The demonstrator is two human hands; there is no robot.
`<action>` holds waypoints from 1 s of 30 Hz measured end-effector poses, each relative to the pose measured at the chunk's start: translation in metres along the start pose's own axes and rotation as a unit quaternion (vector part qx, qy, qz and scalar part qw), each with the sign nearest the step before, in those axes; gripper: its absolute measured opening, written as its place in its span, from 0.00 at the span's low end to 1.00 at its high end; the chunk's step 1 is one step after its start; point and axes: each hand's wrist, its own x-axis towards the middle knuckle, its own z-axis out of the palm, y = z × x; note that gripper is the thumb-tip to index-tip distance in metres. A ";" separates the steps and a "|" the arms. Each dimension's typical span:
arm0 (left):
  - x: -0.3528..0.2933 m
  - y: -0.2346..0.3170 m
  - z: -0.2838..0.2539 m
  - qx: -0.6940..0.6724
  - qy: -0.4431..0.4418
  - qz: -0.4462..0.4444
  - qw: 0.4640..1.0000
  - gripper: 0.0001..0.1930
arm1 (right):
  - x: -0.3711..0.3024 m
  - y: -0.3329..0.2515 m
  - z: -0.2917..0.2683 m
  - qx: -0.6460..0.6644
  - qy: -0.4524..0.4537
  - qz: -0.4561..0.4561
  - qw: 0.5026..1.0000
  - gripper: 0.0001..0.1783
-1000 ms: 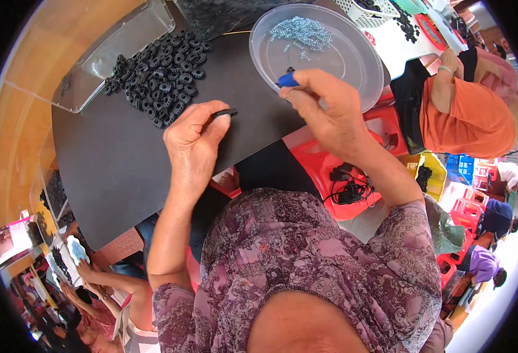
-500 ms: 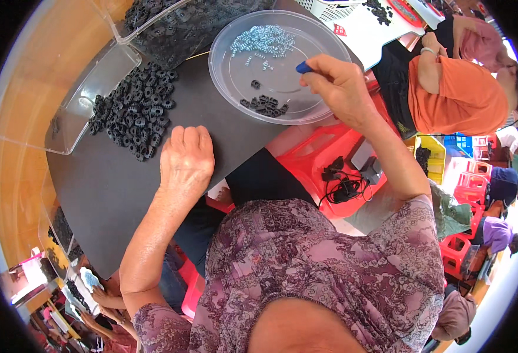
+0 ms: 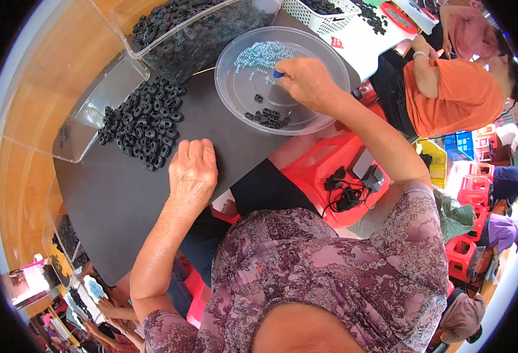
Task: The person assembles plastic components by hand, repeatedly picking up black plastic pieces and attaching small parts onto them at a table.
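Observation:
My right hand (image 3: 306, 82) is over the clear round tub (image 3: 229, 94), thumb and fingers pinched together. A small blue piece (image 3: 278, 74) shows at the fingertips; whether it is held or worn on a finger I cannot tell. Shiny small metal springs (image 3: 265, 54) lie heaped at the tub's far side, with a few strays close to the fingertips. Several black plastic parts (image 3: 267, 117) rest at its near side. My left hand (image 3: 193, 167) is closed in a fist on the dark table, knuckles up, hiding whatever it may hold. Beside it spreads a pile of black parts (image 3: 144, 123).
A large clear bin (image 3: 170, 41) of black parts stands behind the pile, and an overturned-looking clear container (image 3: 73, 156) lies left. A white basket (image 3: 323, 20) is beyond the tub. Red stool (image 3: 306, 167) with cables (image 3: 347, 197) stands right; a person in orange (image 3: 453, 88) sits nearby.
My right hand has moved left, its fingertips now closer to the springs in the tub. My left hand stays closed at the same spot on the table. The whole view has shifted slightly.

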 end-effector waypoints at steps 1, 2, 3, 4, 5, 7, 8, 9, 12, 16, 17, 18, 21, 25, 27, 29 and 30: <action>0.000 -0.002 -0.002 0.000 0.003 0.003 1.000 0.11 | 0.000 0.003 -0.001 -0.009 -0.005 0.024 1.000 0.08; 0.002 -0.004 -0.006 -0.039 -0.009 -0.004 0.999 0.11 | 0.002 0.005 -0.001 -0.011 -0.001 0.024 1.000 0.08; 0.003 -0.007 -0.010 -0.078 -0.021 -0.012 0.997 0.11 | 0.004 0.006 -0.001 -0.010 -0.019 0.041 0.999 0.09; 0.002 -0.009 -0.013 -0.101 -0.044 -0.029 0.994 0.10 | 0.005 0.007 0.000 -0.007 -0.039 0.058 0.998 0.09; 0.004 -0.012 -0.016 -0.115 -0.030 -0.027 0.993 0.09 | 0.006 0.008 0.003 -0.006 -0.036 0.058 0.998 0.09; 0.012 -0.019 -0.028 -0.136 -0.003 -0.030 0.990 0.09 | 0.010 0.007 0.009 0.000 -0.024 0.019 1.000 0.12; 0.019 -0.022 -0.035 -0.137 0.018 -0.032 0.990 0.10 | 0.011 0.006 0.010 0.002 -0.021 0.016 1.000 0.12; 0.027 -0.026 -0.041 -0.137 0.040 -0.034 0.989 0.10 | 0.012 0.004 0.011 -0.009 -0.035 0.015 0.999 0.12; 0.061 -0.039 -0.062 -0.132 0.090 -0.051 0.986 0.12 | 0.012 0.006 0.015 -0.029 -0.045 0.000 0.999 0.11; 0.110 -0.064 -0.073 -0.099 0.126 -0.076 0.984 0.07 | 0.012 0.002 0.016 -0.036 -0.059 0.000 0.998 0.08; 0.122 -0.073 -0.072 -0.086 0.129 -0.086 0.984 0.06 | 0.011 0.001 0.013 -0.028 -0.064 0.013 0.997 0.07; 0.133 -0.085 -0.071 -0.075 0.131 -0.096 0.984 0.06 | 0.011 0.004 0.014 -0.019 -0.057 0.013 0.998 0.08; 0.155 -0.128 -0.058 0.030 0.111 -0.133 0.984 0.10 | 0.008 0.003 0.006 0.043 -0.043 0.047 0.997 0.10; 0.164 -0.129 -0.051 0.175 0.165 -0.085 0.967 0.14 | 0.002 0.007 -0.009 0.076 -0.041 0.070 0.994 0.13; 0.159 -0.107 -0.056 0.142 0.176 -0.034 0.974 0.15 | -0.001 0.011 -0.010 0.088 -0.012 0.053 0.995 0.13; 0.149 -0.080 -0.057 0.063 0.189 0.046 0.979 0.17 | -0.003 0.010 -0.011 0.099 0.015 0.035 0.994 0.14; 0.144 -0.066 -0.052 0.025 0.179 0.064 0.981 0.16 | -0.003 0.009 -0.014 0.100 0.002 0.049 0.994 0.14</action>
